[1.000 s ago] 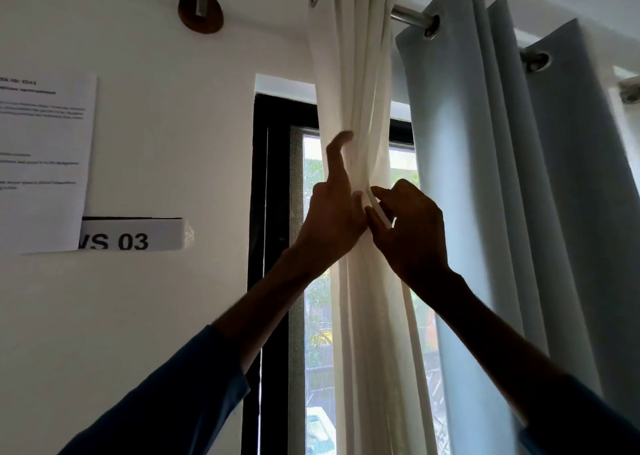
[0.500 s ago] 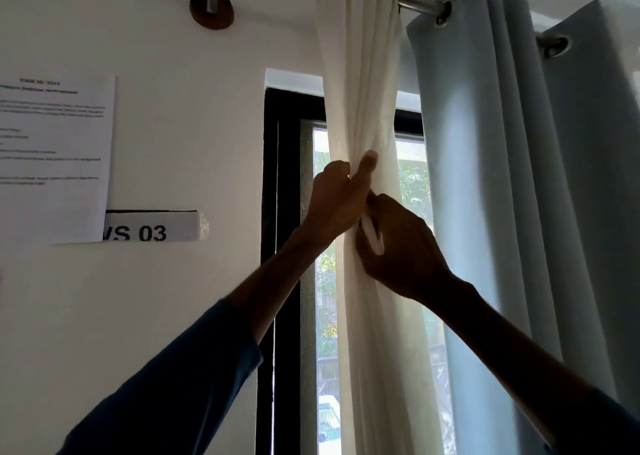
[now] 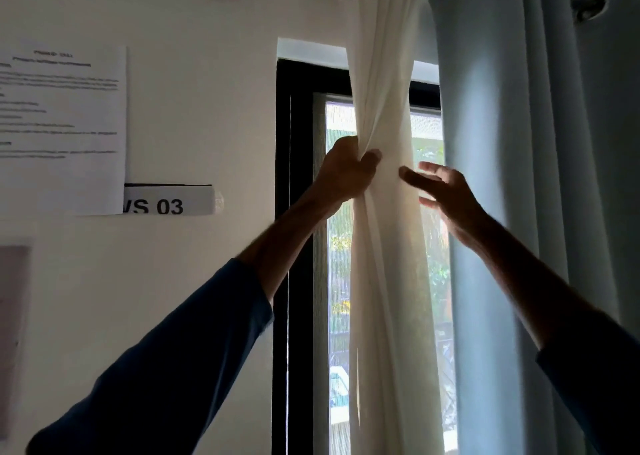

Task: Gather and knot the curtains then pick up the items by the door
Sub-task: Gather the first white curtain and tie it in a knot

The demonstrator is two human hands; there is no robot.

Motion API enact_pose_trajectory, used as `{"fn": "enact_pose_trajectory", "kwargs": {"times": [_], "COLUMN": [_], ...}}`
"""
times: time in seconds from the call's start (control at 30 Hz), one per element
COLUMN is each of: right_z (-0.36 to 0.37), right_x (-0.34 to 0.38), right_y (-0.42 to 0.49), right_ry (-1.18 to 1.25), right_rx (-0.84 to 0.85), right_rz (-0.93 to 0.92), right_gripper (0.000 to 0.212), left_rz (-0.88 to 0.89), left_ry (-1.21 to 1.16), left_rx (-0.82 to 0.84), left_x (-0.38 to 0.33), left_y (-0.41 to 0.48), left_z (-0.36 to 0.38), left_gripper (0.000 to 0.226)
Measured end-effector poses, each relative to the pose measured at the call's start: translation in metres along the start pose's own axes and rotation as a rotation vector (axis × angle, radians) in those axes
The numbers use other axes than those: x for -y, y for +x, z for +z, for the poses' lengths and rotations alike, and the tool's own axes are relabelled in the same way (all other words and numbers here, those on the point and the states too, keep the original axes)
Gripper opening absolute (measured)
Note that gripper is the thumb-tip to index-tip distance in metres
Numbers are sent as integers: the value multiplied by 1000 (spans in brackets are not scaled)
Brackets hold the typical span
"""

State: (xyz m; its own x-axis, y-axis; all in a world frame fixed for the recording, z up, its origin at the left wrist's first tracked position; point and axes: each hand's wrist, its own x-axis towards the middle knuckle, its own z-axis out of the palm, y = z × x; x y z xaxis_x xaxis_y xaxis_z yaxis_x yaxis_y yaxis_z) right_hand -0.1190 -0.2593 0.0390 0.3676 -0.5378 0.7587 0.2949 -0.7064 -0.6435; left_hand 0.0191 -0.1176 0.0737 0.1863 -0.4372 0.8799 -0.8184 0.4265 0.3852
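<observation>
The right hand (image 3: 446, 191) has let go of the white curtain (image 3: 381, 73) it was pinching half a second ago and is now hanging open just to the right of it, fingers (image 3: 429, 167) spread wide and holding nothing. Whether its thumb is still brushing the cloth cannot be told. The left hand (image 3: 346, 172) is still gripping the curtain, its fingers curling tightly round the gathered folds and bunching them into a narrow waist. Above and below the grip the white curtain is hanging in front of a window with a black frame (image 3: 294, 142), daylight glowing through it. A grey-blue curtain (image 3: 502, 142) is hanging just to its right, behind the right hand. Both arms are reaching up in dark blue sleeves (image 3: 180, 350). On the white wall to the left a printed sheet of paper (image 3: 62, 125) is hanging, with a label (image 3: 169, 202) reading "WS 03" beside its lower corner.
</observation>
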Motion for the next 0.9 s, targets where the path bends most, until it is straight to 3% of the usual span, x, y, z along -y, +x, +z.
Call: {"fn": "enact_pose_trajectory", "kwargs": {"times": [0.03, 0.13, 0.17, 0.3, 0.47, 0.63, 0.9], "right_z": [1, 14, 18, 29, 17, -3, 17], "right_x": [-1, -1, 1, -1, -2, -24, -68], "right_y": [2, -2, -5, -8, -6, -14, -90], "right_ry": [107, 366, 416, 463, 313, 166, 24], "right_rx": [96, 297, 320, 302, 160, 88, -36], "right_rz": [58, 121, 146, 174, 124, 120, 72], "right_gripper": [112, 52, 45, 46, 33, 48, 32], "left_rz": [0, -39, -47, -61, -47, -6, 9], "left_ry": [-45, -168, -184, -201, -70, 34, 308], "left_rx": [25, 90, 98, 102, 109, 39, -16], "left_x": [0, 0, 1, 6, 20, 32, 67], "left_y": [0, -5, -6, -10, -18, -31, -87], "left_z": [-2, -9, -11, -19, -28, -23, 10], "left_gripper": [24, 27, 28, 28, 39, 35, 34]}}
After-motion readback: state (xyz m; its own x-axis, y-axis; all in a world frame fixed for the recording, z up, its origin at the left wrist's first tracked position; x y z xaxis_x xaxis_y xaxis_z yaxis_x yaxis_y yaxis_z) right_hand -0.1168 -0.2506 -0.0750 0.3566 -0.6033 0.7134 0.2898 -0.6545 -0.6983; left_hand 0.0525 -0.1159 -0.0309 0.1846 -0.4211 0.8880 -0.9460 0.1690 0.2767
